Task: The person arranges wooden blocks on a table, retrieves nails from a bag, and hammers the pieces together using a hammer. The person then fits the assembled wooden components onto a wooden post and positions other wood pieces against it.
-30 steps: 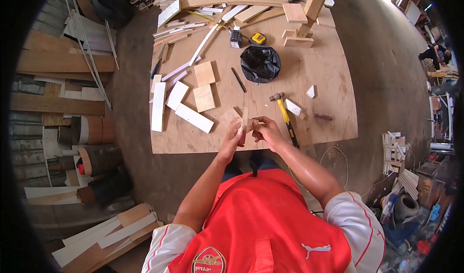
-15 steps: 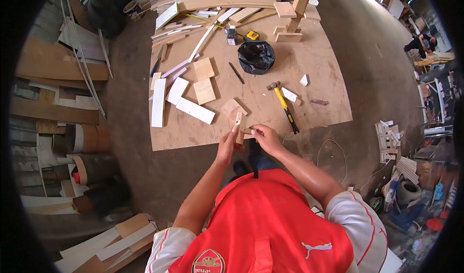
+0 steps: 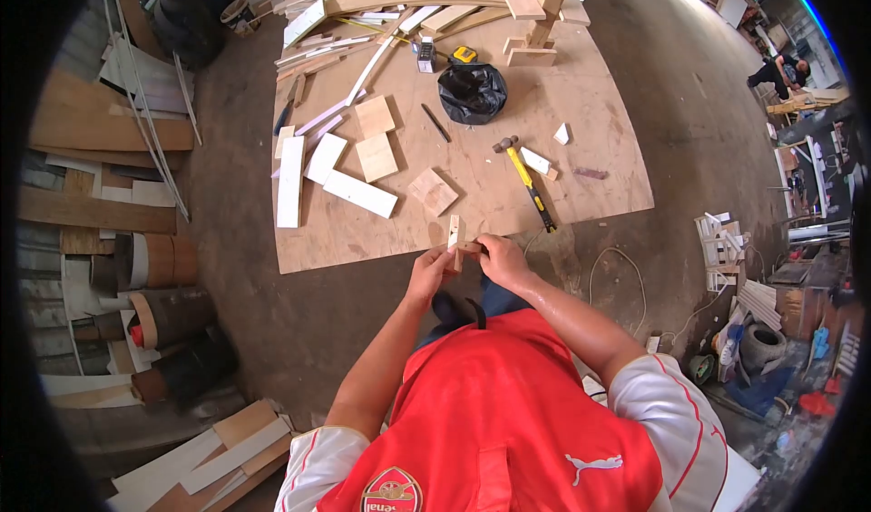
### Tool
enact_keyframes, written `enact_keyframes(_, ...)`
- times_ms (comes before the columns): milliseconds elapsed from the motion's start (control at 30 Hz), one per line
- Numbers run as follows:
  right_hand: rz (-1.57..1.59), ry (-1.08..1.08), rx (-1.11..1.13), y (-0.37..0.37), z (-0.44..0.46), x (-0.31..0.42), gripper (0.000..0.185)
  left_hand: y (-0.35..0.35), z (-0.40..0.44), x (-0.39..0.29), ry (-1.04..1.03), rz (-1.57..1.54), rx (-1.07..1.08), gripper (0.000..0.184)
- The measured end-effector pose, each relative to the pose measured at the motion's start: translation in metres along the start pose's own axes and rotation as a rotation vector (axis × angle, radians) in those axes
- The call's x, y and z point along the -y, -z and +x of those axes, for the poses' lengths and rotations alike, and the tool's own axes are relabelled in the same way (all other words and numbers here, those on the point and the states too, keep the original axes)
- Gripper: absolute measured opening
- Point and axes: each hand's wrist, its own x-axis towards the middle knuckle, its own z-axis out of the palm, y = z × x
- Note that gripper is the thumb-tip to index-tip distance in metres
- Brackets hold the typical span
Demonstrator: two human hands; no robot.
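Off the worktable's [image 3: 594,104] near edge, the left hand [image 3: 426,276] grips a pale wooden piece [image 3: 455,227], its long axis pointing tableward. The right hand [image 3: 504,261], nearer the piece's right side, pinches a small block [image 3: 469,247] crosswise there; whether they touch is hard to tell.

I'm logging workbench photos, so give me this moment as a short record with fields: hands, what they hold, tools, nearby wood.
Left hand: gripping small wooden pieces
Right hand: gripping the same pieces from the other side
Pieces joined: cannot tell
Hammer: lying on the table, yellow-and-black handle toward the person
Tape measure: yellow and black, beyond the black bag
Nearest wood: square wooden piece, flat on the table
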Motion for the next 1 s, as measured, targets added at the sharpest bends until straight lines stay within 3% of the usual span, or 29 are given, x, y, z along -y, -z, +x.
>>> enact_keyframes(200,-0.053,0.015,0.036,0.015,0.042,-0.041,0.013,-0.024,0.049,-0.019,-0.091,0.050,-0.019,0.049)
enact_keyframes(433,-0.030,-0.013,0.038,0.032,0.111,-0.092,0.013,-0.045,0.142,-0.031,-0.182,0.610,-0.224,0.048)
enact_keyframes(567,-0.033,-0.034,0.084,0.035,0.159,-0.107,0.013,-0.042,0.183,-0.040,-0.248,0.759,-0.345,0.045)
enact_keyframes(800,-0.038,-0.077,0.126,0.004,0.202,-0.135,0.013,-0.032,0.220,-0.068,-0.041,0.760,-0.322,0.045)
enact_keyframes(1000,0.029,-0.036,-0.061,-0.007,0.197,-0.138,0.016,-0.027,0.234,-0.042,-0.043,0.714,-0.321,0.055)
